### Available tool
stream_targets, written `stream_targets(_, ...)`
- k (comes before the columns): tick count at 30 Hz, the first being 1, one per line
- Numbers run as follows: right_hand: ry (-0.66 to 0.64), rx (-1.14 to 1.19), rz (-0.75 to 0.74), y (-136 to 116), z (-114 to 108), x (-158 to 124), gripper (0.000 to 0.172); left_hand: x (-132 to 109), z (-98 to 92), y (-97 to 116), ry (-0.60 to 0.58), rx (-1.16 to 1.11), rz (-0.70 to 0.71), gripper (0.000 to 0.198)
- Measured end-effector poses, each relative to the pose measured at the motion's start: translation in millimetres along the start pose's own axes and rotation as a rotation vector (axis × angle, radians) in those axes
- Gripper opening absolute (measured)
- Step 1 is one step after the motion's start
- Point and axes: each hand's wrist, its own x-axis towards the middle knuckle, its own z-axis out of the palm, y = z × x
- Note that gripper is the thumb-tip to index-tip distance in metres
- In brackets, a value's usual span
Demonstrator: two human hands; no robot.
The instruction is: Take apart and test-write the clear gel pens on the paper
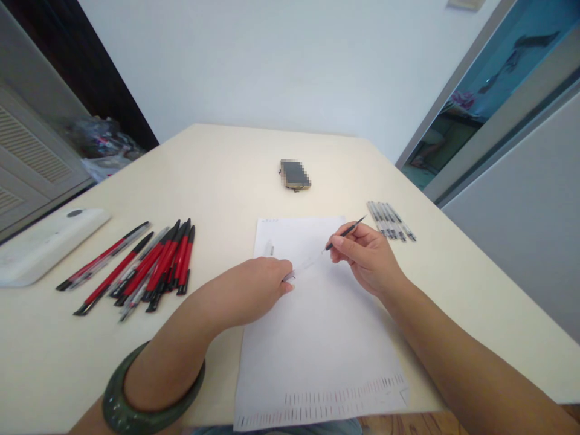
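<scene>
My left hand (267, 287) is closed over the sheet of paper, pinching one end of a clear pen barrel (306, 264) that points up to the right. My right hand (365, 251) pinches a thin black pen refill (342, 235) between thumb and fingers. The refill's lower tip is close to the barrel's far end; whether they touch I cannot tell. Under both hands lies the white paper (317, 338), with rows of short pen strokes along its near edge. A small clear cap-like piece (270, 248) lies on it beyond my left hand.
Left of the paper lies a pile of red-and-black pens (158, 266) mixed with clear ones. A white device (49, 244) sits at the table's left edge. Several clear pens (390, 221) lie in a row at right. A small pixelated dark object (295, 174) lies farther back.
</scene>
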Motion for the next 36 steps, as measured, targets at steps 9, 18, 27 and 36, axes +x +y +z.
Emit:
stream_targets(9,-0.306,-0.055,0.189,6.4,4.8,-4.1,0.025,0.4,-0.3,0.4,0.033,-0.014,0.008,0.024)
stream_targets(18,-0.277,-0.344,0.129,13.0,1.2,-0.5,0.022,-1.8,-1.1,-0.8,-0.014,-0.059,0.072,0.02)
stream_targets(27,-0.226,-0.811,-0.114,23.5,24.8,24.4,0.014,-6.9,-2.4,-1.4,-0.059,-0.104,0.129,0.023)
stream_targets(36,-0.268,-0.912,-0.115,35.8,56.4,52.6,0.013,-6.3,-2.6,-2.5,-0.064,-0.08,0.165,0.018)
